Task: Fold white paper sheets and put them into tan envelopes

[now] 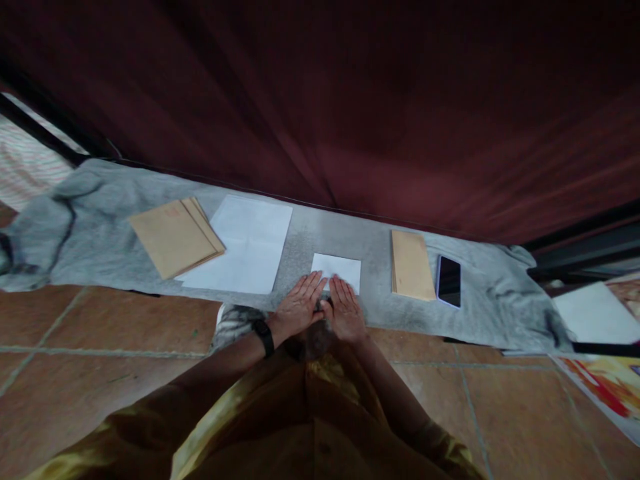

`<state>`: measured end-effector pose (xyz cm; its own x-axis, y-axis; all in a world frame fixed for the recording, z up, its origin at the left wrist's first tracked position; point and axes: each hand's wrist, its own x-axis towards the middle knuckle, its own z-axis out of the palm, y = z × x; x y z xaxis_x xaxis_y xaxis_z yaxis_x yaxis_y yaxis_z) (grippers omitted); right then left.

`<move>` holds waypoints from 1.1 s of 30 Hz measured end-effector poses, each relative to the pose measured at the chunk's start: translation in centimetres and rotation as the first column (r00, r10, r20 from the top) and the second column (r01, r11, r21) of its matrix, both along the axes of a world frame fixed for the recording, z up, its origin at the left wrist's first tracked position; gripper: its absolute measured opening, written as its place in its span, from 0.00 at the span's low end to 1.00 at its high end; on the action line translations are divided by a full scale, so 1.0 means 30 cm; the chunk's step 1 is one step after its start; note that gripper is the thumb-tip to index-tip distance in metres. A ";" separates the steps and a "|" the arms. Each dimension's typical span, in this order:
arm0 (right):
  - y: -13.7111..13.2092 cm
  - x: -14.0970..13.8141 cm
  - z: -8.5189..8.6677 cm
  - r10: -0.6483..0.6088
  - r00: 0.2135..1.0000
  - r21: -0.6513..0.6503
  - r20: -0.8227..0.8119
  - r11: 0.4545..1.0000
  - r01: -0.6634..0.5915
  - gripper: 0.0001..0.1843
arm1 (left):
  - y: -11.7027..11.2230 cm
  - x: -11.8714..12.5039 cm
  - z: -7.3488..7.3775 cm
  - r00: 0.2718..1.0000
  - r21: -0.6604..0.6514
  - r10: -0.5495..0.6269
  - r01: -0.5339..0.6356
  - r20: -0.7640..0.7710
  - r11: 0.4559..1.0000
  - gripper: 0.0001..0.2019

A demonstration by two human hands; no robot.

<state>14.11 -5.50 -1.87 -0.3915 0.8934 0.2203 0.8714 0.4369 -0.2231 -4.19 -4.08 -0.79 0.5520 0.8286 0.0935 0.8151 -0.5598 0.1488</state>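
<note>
A small white sheet of paper [340,265], perhaps folded, lies on the grey cloth in front of me. My left hand [300,305] rests flat with its fingertips on the paper's near left part. Beside it my right hand [345,310] lies flat too, fingers stretched over the near edge. The thumbs are close together. Both palms face down and neither hand grips anything. Left of them is a stack of large white sheets [250,247], partly under brown envelopes [175,237]. Another pile of brown envelopes [413,267] lies to the right.
A phone [449,281] with a dark screen lies right of the envelopes. The grey cloth [330,230] covers a long narrow surface. A dark red curtain [350,120] hangs behind it. Tiled floor [165,327] shows at the near side, with printed paper [605,387] at far right.
</note>
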 end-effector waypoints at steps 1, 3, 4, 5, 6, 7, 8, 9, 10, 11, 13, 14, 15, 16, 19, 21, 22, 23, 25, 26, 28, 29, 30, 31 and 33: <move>-0.003 0.014 -0.005 -0.007 1.000 0.010 0.009 1.000 0.007 0.34 | -0.001 0.000 -0.002 1.000 0.008 0.002 -0.002 0.006 1.000 0.42; -0.009 0.042 -0.015 -0.028 0.999 0.031 0.024 0.999 0.027 0.34 | -0.002 -0.001 -0.007 1.000 0.023 0.010 -0.010 0.018 1.000 0.43; -0.012 0.057 -0.019 -0.039 0.999 0.039 0.028 0.998 0.038 0.35 | -0.003 -0.003 -0.010 1.000 0.029 0.015 -0.016 0.020 0.999 0.43; -0.016 0.072 -0.022 -0.048 0.998 0.046 0.030 0.998 0.047 0.35 | -0.004 -0.005 -0.013 1.000 0.034 0.021 -0.022 0.021 0.999 0.43; -0.019 0.087 -0.025 -0.056 0.998 0.049 0.031 0.997 0.054 0.35 | -0.005 -0.007 -0.015 0.999 0.037 0.026 -0.027 0.021 0.999 0.43; -0.022 0.103 -0.027 -0.061 0.998 0.049 0.032 0.997 0.060 0.35 | -0.006 -0.009 -0.016 0.999 0.039 0.029 -0.030 0.022 0.999 0.43; -0.025 0.118 -0.027 -0.068 0.997 0.045 0.033 0.997 0.066 0.35 | -0.008 -0.012 -0.017 0.999 0.040 0.032 -0.032 0.023 0.999 0.43; -0.028 0.133 -0.028 -0.074 0.997 0.039 0.035 0.997 0.073 0.35 | -0.009 -0.015 -0.017 0.999 0.042 0.035 -0.036 0.027 0.998 0.43; -0.031 0.148 -0.028 -0.081 0.996 0.034 0.039 0.996 0.080 0.35 | -0.010 -0.018 -0.016 0.999 0.043 0.038 -0.039 0.032 0.998 0.43; -0.034 0.161 -0.027 -0.089 0.995 0.029 0.043 0.996 0.088 0.35 | -0.012 -0.021 -0.016 0.999 0.043 0.040 -0.042 0.034 0.998 0.42; -0.041 0.183 -0.026 -0.105 0.993 0.023 0.052 0.994 0.104 0.35 | -0.015 -0.027 -0.014 0.998 0.040 0.049 -0.051 0.032 0.998 0.42; -0.045 0.191 -0.025 -0.111 0.992 0.022 0.056 0.994 0.110 0.34 | -0.016 -0.030 -0.013 0.998 0.038 0.054 -0.055 0.027 0.998 0.41; -0.048 0.198 -0.025 -0.117 0.991 0.023 0.058 0.993 0.116 0.34 | -0.017 -0.032 -0.012 0.998 0.038 0.059 -0.060 0.022 0.997 0.41; -0.051 0.204 -0.024 -0.122 0.991 0.024 0.059 0.992 0.121 0.34 | -0.018 -0.034 -0.011 0.998 0.039 0.063 -0.064 0.017 0.997 0.41; -0.057 0.215 -0.021 -0.131 0.990 0.034 0.056 0.991 0.129 0.34 | -0.020 -0.038 -0.011 0.998 0.052 0.060 -0.060 0.011 0.997 0.41; -0.059 0.219 -0.019 -0.133 0.990 0.039 0.050 0.991 0.131 0.33 | -0.019 -0.040 -0.012 0.998 0.071 0.053 -0.054 0.015 0.996 0.41; -0.058 0.221 -0.017 -0.130 0.990 0.039 0.046 0.991 0.128 0.33 | -0.018 -0.040 -0.012 0.999 0.082 0.050 -0.051 0.017 0.995 0.41; -0.058 0.222 -0.014 -0.126 0.991 0.039 0.041 0.991 0.125 0.33 | -0.018 -0.040 -0.014 0.999 0.094 0.048 -0.050 0.020 0.994 0.42; -0.056 0.222 -0.007 -0.121 0.992 0.034 0.025 0.992 0.121 0.32 | -0.016 -0.041 -0.016 0.999 0.112 0.042 -0.045 0.024 0.993 0.42; -0.054 0.220 -0.002 -0.122 0.992 0.032 0.014 0.992 0.122 0.32 | -0.016 -0.041 -0.017 0.999 0.117 0.040 -0.043 0.025 0.992 0.42; -0.046 0.211 0.010 -0.122 0.993 0.024 -0.010 0.992 0.122 0.32 | -0.015 -0.042 -0.019 0.999 0.117 0.041 -0.044 0.027 0.992 0.42; -0.040 0.203 0.018 -0.115 0.993 0.020 -0.022 0.993 0.115 0.32 | -0.015 -0.041 -0.020 0.999 0.114 0.042 -0.044 0.025 0.992 0.42; -0.033 0.194 0.025 -0.101 0.994 0.015 -0.032 0.995 0.102 0.32 | -0.015 -0.041 -0.020 0.999 0.111 0.041 -0.044 0.022 0.993 0.42; -0.024 0.183 0.032 -0.084 0.996 0.010 -0.040 0.996 0.084 0.32 | -0.015 -0.041 -0.021 0.999 0.107 0.043 -0.045 0.019 0.993 0.42; -0.003 0.161 0.043 -0.047 0.998 0.000 -0.044 0.999 0.047 0.33 | -0.016 -0.042 -0.023 0.999 0.101 0.046 -0.047 0.016 0.994 0.42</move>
<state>18.93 -5.58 -0.58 -0.3387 0.9105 0.2370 0.8804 0.3956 -0.2616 -5.44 -4.55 -1.47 0.5110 0.8394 0.1854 0.8391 -0.5339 0.1045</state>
